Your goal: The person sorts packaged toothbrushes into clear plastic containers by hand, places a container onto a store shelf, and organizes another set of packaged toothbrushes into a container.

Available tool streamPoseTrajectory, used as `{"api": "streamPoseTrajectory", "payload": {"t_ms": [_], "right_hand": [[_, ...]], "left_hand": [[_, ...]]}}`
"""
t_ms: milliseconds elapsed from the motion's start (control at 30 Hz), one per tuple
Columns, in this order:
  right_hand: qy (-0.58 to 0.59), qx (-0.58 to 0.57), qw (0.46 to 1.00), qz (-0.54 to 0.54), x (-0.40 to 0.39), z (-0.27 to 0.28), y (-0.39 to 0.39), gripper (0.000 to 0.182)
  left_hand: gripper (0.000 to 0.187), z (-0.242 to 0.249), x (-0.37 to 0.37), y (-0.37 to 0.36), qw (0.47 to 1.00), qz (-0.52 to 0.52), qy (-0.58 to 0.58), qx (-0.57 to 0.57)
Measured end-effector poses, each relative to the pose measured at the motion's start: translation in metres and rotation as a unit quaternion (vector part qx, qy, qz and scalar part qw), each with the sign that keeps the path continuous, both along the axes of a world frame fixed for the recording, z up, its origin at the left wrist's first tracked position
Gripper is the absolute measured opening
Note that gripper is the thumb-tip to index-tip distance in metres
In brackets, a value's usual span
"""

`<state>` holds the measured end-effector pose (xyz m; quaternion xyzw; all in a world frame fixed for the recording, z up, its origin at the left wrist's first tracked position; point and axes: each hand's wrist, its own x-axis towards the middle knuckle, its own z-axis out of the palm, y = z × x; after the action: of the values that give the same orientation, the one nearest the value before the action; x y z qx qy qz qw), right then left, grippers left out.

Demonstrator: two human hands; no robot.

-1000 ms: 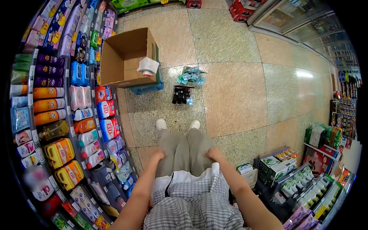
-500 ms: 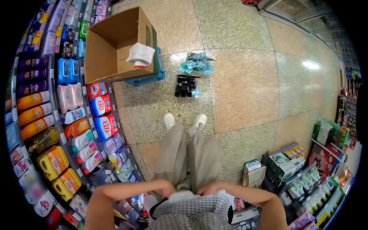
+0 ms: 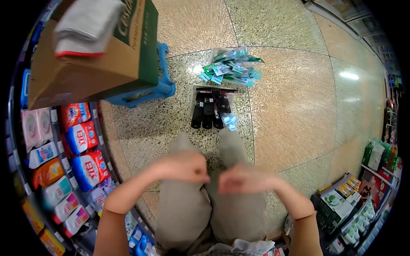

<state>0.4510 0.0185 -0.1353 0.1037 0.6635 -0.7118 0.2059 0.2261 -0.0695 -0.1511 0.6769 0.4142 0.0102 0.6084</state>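
My left hand (image 3: 185,167) is blurred by motion above the left knee of the beige trousers (image 3: 181,211). Over the other knee, my right hand (image 3: 240,178) is smeared too, a short gap from the left one. Whether the fingers hold anything is not visible. Beyond the knees, a clear tray (image 3: 193,94) on the floor holds black packages (image 3: 208,109), with small light-blue packets (image 3: 229,120) at its corner. Just behind it lies a pile of green and blue blister packs (image 3: 234,67) in another clear container.
At the upper left a cardboard box (image 3: 106,64) rests on a blue stool (image 3: 164,87), with a white cloth (image 3: 87,27) on its edge. Shelves of detergent bags (image 3: 89,170) line the left side. Green cartons (image 3: 337,202) stand at the lower right.
My hands have moved from the waist forward over the knees. The view is lower and closer to the floor items, and the knees are now bent up towards the trays.
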Motion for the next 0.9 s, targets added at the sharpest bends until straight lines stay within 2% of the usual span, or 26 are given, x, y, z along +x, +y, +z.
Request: {"api": "streamPoseTrajectory", "payload": {"t_ms": [33,67,100,133,200,233,333,400,533,667,800,900], "right_hand": [[0.008,0.075,0.994,-0.079,0.001,-0.017,0.030,0.014],[-0.056,0.050,0.977,-0.202,0.009,-0.042,0.048,0.011],[-0.058,0.125,0.953,-0.271,0.015,-0.066,0.064,0.010],[-0.058,0.198,0.919,-0.336,0.019,-0.089,0.076,0.009],[-0.086,0.239,0.857,-0.448,0.026,-0.137,0.090,0.009],[-0.099,0.258,0.820,-0.502,0.028,-0.159,0.092,0.009],[-0.057,0.385,0.786,-0.480,0.028,-0.217,0.086,0.012],[-0.059,0.389,0.796,-0.461,0.026,-0.250,0.079,0.018],[-0.094,0.339,0.811,-0.468,0.015,-0.301,0.070,0.027],[-0.096,0.201,0.830,-0.511,0.008,-0.342,0.066,0.029],[-0.072,0.219,0.840,-0.491,0.013,-0.355,0.065,0.023],[-0.059,0.186,0.844,-0.499,0.018,-0.352,0.065,0.019]], "left_hand": [[0.025,-0.011,-0.022,0.014,0.998,0.055,0.024,0.014],[0.024,-0.039,-0.036,0.017,0.984,0.179,-0.003,0.012],[0.023,-0.066,-0.047,0.020,0.954,0.300,-0.029,0.010],[0.013,-0.087,-0.054,0.024,0.919,0.391,-0.039,0.026],[0.015,-0.133,-0.065,0.030,0.879,0.464,0.034,0.107],[0.018,-0.154,-0.066,0.030,0.871,0.466,0.074,0.137],[0.029,-0.210,-0.064,0.028,0.838,0.464,0.178,0.225],[0.035,-0.240,-0.065,0.026,0.816,0.450,0.228,0.282],[0.038,-0.276,-0.064,0.030,0.846,0.454,0.230,0.162],[0.035,-0.302,-0.064,0.028,0.855,0.457,0.192,0.151],[0.030,-0.325,-0.065,0.021,0.848,0.501,0.114,0.129],[0.027,-0.333,-0.064,0.017,0.850,0.509,0.076,0.115]]}}
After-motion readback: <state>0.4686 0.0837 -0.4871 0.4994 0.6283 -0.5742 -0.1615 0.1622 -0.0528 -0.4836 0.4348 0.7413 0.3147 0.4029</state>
